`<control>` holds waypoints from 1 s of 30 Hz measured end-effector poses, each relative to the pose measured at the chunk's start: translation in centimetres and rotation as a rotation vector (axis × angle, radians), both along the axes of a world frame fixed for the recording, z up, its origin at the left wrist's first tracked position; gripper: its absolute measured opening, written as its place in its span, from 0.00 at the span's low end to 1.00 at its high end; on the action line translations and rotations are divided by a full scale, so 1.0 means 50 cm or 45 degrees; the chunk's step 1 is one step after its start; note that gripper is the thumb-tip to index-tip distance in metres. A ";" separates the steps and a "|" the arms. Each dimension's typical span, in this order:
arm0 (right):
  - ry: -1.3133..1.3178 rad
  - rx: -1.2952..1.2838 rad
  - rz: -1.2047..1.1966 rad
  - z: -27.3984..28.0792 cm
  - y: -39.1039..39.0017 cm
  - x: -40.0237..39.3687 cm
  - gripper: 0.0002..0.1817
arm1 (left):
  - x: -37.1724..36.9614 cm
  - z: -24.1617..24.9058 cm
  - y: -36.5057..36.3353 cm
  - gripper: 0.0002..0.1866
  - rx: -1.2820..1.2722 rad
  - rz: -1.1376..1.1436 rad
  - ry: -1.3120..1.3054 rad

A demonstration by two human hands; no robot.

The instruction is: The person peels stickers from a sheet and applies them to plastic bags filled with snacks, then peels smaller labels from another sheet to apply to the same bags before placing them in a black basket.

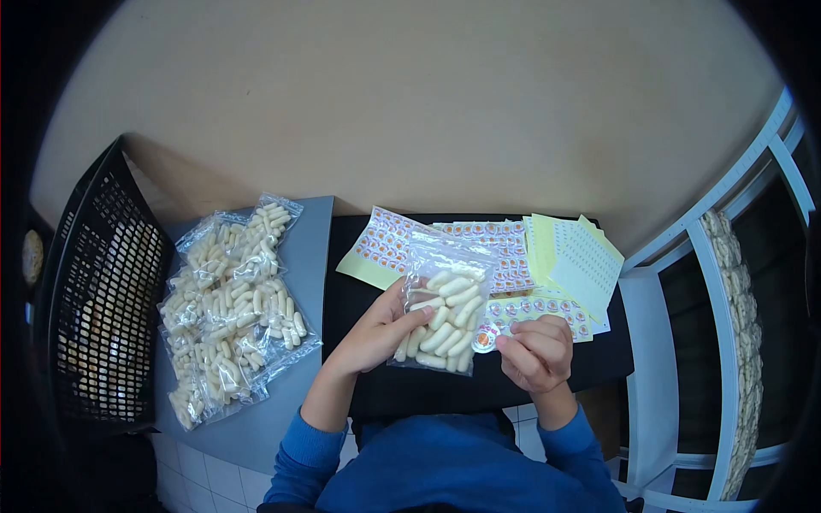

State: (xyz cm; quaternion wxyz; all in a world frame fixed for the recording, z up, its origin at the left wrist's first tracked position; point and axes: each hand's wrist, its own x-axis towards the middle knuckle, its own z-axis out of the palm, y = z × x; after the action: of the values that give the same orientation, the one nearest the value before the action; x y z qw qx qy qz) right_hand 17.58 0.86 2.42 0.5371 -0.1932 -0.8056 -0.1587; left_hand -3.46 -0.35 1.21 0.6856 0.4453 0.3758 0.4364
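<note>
My left hand (389, 325) grips a clear zip bag (445, 312) filled with pale, finger-shaped pieces, its thumb pressed on the front and its fingers behind. The bag is held upright over the black table. Close to the bag's lower right edge, my right hand (539, 352) pinches a round sticker (485, 338) with an orange and pink print between thumb and forefinger. Behind the hands lie sheets of round printed stickers (500, 248), one of them partly hidden by the bag. Another sticker sheet (547, 308) lies just beyond my right hand.
On the grey table (299, 393) to the left lies a pile of similar filled bags (231, 308). A black plastic basket (111, 299) stands at far left. Yellow and white backing sheets (581, 261) lie at the right. White metal rack bars (727, 342) run along the right side.
</note>
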 end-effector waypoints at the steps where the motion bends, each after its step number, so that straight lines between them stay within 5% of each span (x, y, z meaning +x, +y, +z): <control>1: -0.066 0.044 0.043 0.009 0.005 0.002 0.12 | 0.006 0.021 0.000 0.21 0.045 0.029 -0.048; 30: -0.356 0.133 0.017 0.052 0.022 -0.023 0.11 | 0.008 0.089 -0.031 0.19 0.157 -0.005 -0.005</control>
State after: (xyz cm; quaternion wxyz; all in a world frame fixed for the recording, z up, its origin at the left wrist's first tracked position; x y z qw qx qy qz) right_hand 16.40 1.96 5.03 0.4300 -0.1357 -0.8645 -0.2223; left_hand -3.07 -1.92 5.64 0.6583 0.4867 0.3461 0.4583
